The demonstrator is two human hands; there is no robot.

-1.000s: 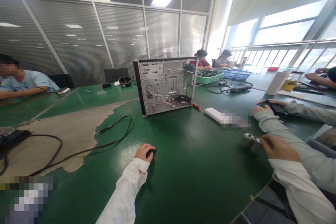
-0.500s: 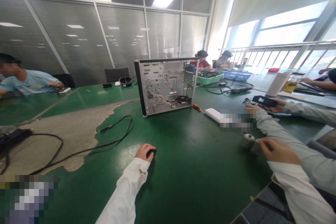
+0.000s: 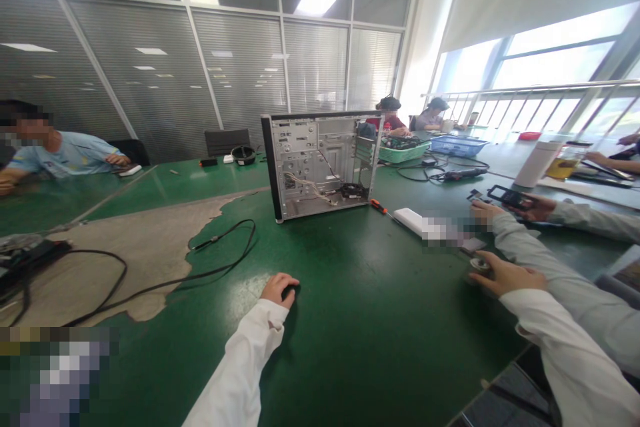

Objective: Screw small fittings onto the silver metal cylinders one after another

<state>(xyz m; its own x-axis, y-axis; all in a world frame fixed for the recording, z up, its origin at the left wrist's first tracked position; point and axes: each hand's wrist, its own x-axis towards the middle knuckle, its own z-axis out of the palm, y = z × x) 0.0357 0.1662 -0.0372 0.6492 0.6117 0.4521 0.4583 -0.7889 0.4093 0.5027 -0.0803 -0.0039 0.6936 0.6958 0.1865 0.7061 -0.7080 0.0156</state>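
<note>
Left hand [image 3: 279,289] flat-knuckled on the green table [image 3: 360,320], fingers curled over a small dark object [image 3: 289,291] that shows only as a black sliver at the fingertips; too hidden to name. White sleeve [image 3: 240,373] running back from it to the bottom edge.

Right hand [image 3: 507,276] low at the right, fingers stretched narrow toward a small grey roll [image 3: 479,265] on the table, fingertips touching or just over its top; cannot tell whether gripped or merely touched.

Just behind that hand, a co-worker's grey sleeve [image 3: 540,267], with one of that person's hands [image 3: 484,212] resting on the table near a blurred patch, the other [image 3: 537,208] holding a black device [image 3: 511,197] a little above the surface.

Farther back at centre, an open PC case [image 3: 320,163] standing upright, side panel off, loose wires and a small fan visible inside. Orange-handled screwdriver [image 3: 379,207] lying just right of its base, a white box [image 3: 410,219] beside that. Black cable [image 3: 200,267] looping across the worn, bare patch of table at the left. Green basket [image 3: 403,150] and blue basket [image 3: 457,145] well behind the case, white cylinder [image 3: 533,163] at far right.

Other people seated at the far left and far end.
</note>
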